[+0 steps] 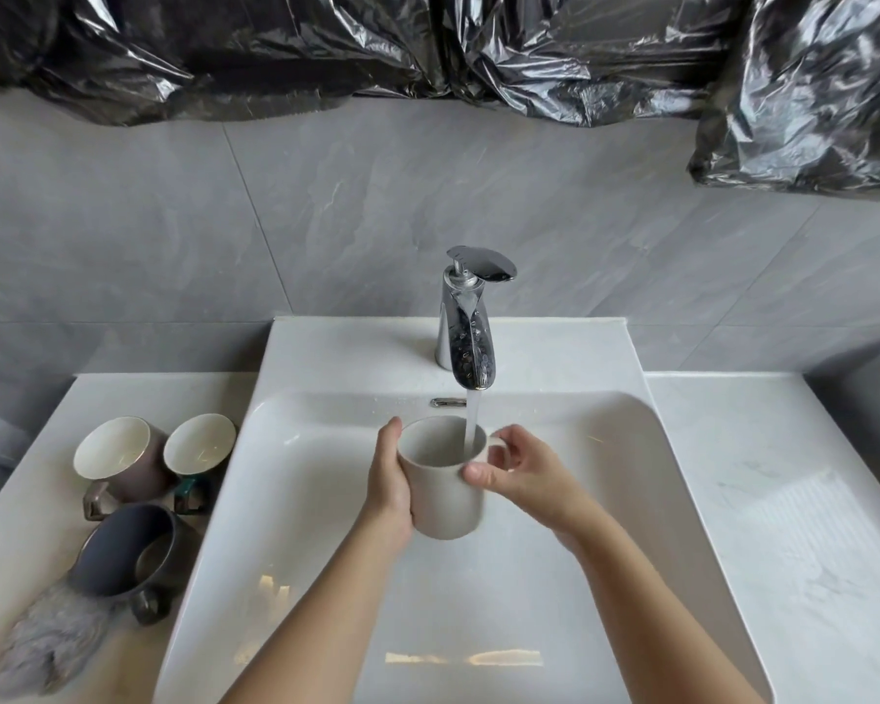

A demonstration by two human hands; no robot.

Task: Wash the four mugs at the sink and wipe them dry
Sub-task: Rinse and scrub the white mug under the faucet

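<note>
Currently under tap: pale grey ceramic mug [443, 482], held upright over the white sink basin [610, 505]; the water stream [471, 424] from the chrome tap [466, 327] runs into its mouth.
Step in hand: rinsing one mug of the four.
Other mugs: mauve mug with cream inside [118, 449], cream-lined mug with dark green handle [199, 444] and dark grey mug [128, 551] sit close together on the white marble desk [783, 475], left of the basin. Whether they are washed or not, cannot tell.
Progress (judgement): early to middle. This mug is not yet dried, and the other three likely need washing or wiping too.
Cloth: grey fluffy cloth [52, 637] lies on the desk against the dark grey mug, unused.
Pose, left: left hand [389, 480] comes in from below, forearm angled up. Its fingers wrap the mug's body on its left side, with one digit up by the rim.
Pose, right: right hand [516, 470] has its thumb pressed on the mug's wall and its fingers curled at the handle.
Fingers: both sets are closed round the one mug and hold nothing else.
</note>
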